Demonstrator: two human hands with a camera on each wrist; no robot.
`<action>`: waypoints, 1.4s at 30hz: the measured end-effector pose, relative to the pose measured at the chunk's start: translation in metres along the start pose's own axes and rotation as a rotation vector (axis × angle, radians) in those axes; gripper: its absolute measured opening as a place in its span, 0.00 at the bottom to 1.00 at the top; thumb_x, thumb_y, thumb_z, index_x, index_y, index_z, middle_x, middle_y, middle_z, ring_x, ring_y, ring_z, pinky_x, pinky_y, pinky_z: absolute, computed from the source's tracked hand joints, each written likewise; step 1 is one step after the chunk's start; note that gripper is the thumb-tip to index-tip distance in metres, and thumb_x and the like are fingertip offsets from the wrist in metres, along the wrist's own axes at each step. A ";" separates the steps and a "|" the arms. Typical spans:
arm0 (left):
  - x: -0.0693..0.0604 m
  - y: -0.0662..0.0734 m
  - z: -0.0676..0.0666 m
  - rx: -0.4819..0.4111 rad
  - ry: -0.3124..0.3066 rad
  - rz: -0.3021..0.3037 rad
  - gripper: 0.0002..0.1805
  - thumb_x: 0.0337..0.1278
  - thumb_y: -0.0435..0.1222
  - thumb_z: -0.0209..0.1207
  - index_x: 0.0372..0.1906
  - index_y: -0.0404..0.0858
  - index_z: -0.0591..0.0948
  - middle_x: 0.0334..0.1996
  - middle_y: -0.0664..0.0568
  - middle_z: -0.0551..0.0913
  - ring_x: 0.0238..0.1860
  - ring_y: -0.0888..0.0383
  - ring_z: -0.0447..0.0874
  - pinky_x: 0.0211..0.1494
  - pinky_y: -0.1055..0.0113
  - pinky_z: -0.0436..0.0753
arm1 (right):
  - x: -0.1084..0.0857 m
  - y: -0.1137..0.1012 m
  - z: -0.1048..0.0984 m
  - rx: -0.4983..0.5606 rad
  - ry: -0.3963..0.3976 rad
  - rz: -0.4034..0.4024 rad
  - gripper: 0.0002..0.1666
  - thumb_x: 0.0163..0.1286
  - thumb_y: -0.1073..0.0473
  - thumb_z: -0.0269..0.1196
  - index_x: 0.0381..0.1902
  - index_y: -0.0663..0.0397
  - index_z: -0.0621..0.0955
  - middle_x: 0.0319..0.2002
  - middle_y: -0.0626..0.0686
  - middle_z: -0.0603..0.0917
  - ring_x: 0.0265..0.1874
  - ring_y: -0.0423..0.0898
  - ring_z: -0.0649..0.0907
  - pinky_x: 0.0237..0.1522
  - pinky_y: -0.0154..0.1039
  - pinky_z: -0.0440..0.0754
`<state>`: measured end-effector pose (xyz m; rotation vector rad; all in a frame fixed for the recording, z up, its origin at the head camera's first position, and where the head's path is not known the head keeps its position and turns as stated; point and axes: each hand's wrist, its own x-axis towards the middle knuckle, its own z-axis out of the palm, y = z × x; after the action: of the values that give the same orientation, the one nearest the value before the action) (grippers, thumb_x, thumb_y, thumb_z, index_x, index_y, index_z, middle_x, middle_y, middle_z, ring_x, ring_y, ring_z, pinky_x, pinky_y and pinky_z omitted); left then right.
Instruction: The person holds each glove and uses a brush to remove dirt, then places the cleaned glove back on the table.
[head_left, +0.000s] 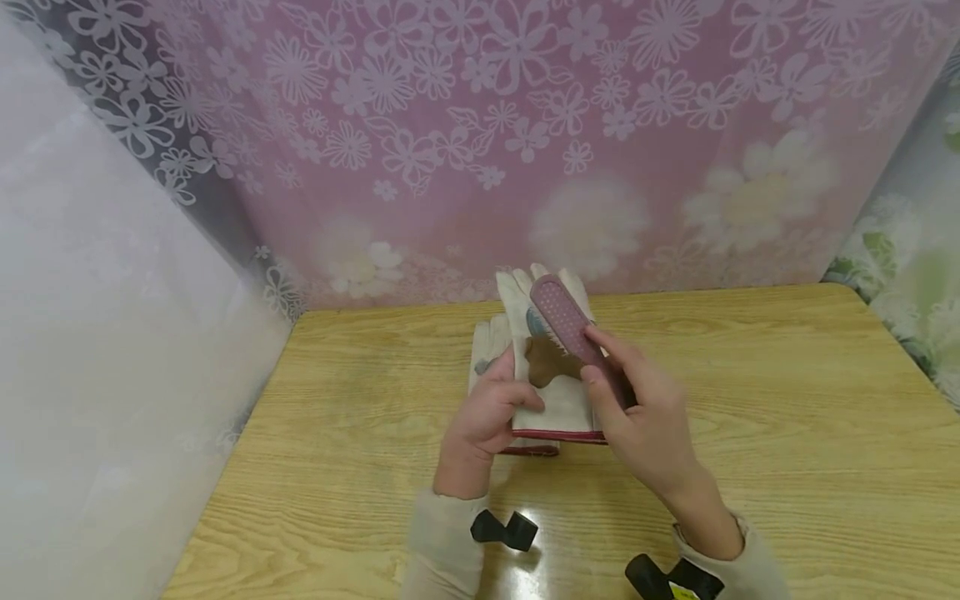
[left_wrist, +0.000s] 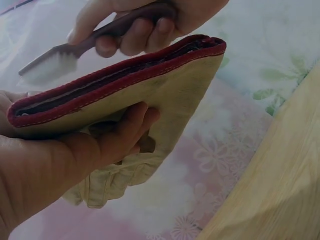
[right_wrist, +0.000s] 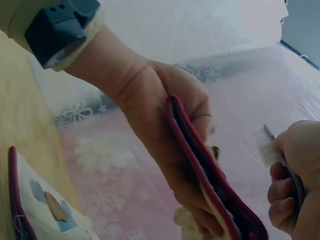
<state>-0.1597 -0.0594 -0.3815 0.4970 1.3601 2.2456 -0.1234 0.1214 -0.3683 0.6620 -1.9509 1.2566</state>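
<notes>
In the head view my left hand (head_left: 483, 417) holds up a cream work glove (head_left: 558, 407) with a red-bound cuff and brown and blue patches. Its thumb lies over the face, and the left wrist view shows fingers against the other side. The glove's fingers point away from me. My right hand (head_left: 652, 421) grips a mauve brush (head_left: 561, 312) by its handle, white bristles (left_wrist: 50, 69) toward the glove. Whether the bristles touch it, I cannot tell. A second, similar glove (right_wrist: 37, 200) lies on the table, partly hidden below the held one in the head view.
The wooden table (head_left: 787, 400) stretches out on both sides of the hands. Behind it hangs a pink flowered curtain (head_left: 450, 167), with a whitish sheet (head_left: 112, 292) at the left. Each wrist bears a black camera mount (head_left: 506, 531).
</notes>
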 end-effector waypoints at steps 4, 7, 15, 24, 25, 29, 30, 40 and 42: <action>0.002 -0.003 0.002 0.012 -0.029 -0.007 0.56 0.32 0.17 0.42 0.79 0.43 0.48 0.69 0.42 0.65 0.55 0.61 0.76 0.52 0.71 0.79 | -0.002 0.000 0.007 -0.021 -0.035 -0.053 0.22 0.74 0.54 0.59 0.60 0.62 0.80 0.42 0.58 0.86 0.36 0.41 0.80 0.39 0.27 0.75; 0.002 -0.004 0.002 0.007 -0.031 0.000 0.55 0.31 0.17 0.42 0.78 0.41 0.48 0.68 0.43 0.66 0.54 0.63 0.77 0.51 0.73 0.78 | -0.004 0.002 0.008 -0.072 -0.109 -0.049 0.21 0.71 0.57 0.61 0.59 0.60 0.81 0.41 0.56 0.86 0.32 0.42 0.79 0.34 0.29 0.73; 0.002 -0.003 0.001 -0.004 0.054 0.048 0.54 0.34 0.18 0.42 0.79 0.41 0.48 0.70 0.38 0.63 0.59 0.57 0.74 0.55 0.69 0.78 | -0.003 0.012 0.001 -0.158 -0.152 -0.005 0.24 0.62 0.70 0.66 0.58 0.59 0.82 0.47 0.58 0.87 0.43 0.52 0.85 0.49 0.25 0.74; -0.001 0.001 0.000 0.006 0.062 0.066 0.52 0.36 0.18 0.43 0.77 0.39 0.51 0.58 0.50 0.72 0.53 0.60 0.76 0.54 0.70 0.77 | 0.001 0.028 -0.015 -0.272 -0.117 0.071 0.25 0.60 0.71 0.67 0.58 0.60 0.82 0.47 0.60 0.87 0.42 0.54 0.87 0.45 0.22 0.75; -0.001 0.002 -0.001 0.004 0.054 0.066 0.52 0.36 0.18 0.42 0.78 0.39 0.50 0.57 0.51 0.72 0.53 0.60 0.76 0.54 0.70 0.77 | 0.002 0.031 -0.017 -0.279 -0.110 0.085 0.25 0.61 0.71 0.67 0.58 0.60 0.82 0.47 0.60 0.87 0.43 0.55 0.87 0.47 0.19 0.72; -0.001 0.003 -0.001 -0.013 0.031 0.062 0.52 0.38 0.17 0.42 0.78 0.39 0.49 0.58 0.50 0.71 0.54 0.60 0.75 0.55 0.70 0.77 | 0.003 0.043 -0.025 -0.319 -0.073 0.096 0.23 0.61 0.71 0.67 0.56 0.61 0.83 0.44 0.62 0.87 0.37 0.54 0.87 0.39 0.18 0.72; -0.001 0.003 -0.001 -0.016 0.030 0.063 0.51 0.38 0.17 0.42 0.78 0.39 0.49 0.58 0.50 0.71 0.55 0.60 0.75 0.56 0.69 0.77 | 0.003 0.048 -0.027 -0.342 -0.067 0.101 0.23 0.62 0.70 0.67 0.56 0.61 0.83 0.43 0.62 0.88 0.33 0.52 0.86 0.34 0.19 0.72; 0.000 0.004 -0.004 -0.042 0.064 0.080 0.51 0.37 0.17 0.42 0.77 0.38 0.50 0.55 0.51 0.72 0.53 0.58 0.76 0.54 0.68 0.78 | 0.001 0.077 -0.049 -0.450 -0.037 0.245 0.19 0.64 0.65 0.66 0.54 0.61 0.84 0.37 0.64 0.87 0.17 0.38 0.69 0.18 0.27 0.60; 0.001 0.004 -0.004 -0.049 0.054 0.078 0.52 0.37 0.17 0.42 0.78 0.39 0.50 0.56 0.51 0.72 0.54 0.58 0.75 0.54 0.68 0.78 | 0.003 0.076 -0.051 -0.445 -0.032 0.244 0.19 0.64 0.65 0.66 0.54 0.60 0.84 0.35 0.62 0.87 0.16 0.36 0.67 0.18 0.27 0.60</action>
<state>-0.1629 -0.0635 -0.3797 0.4839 1.3297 2.3651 -0.1665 0.1983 -0.3946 0.2255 -2.2870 0.8986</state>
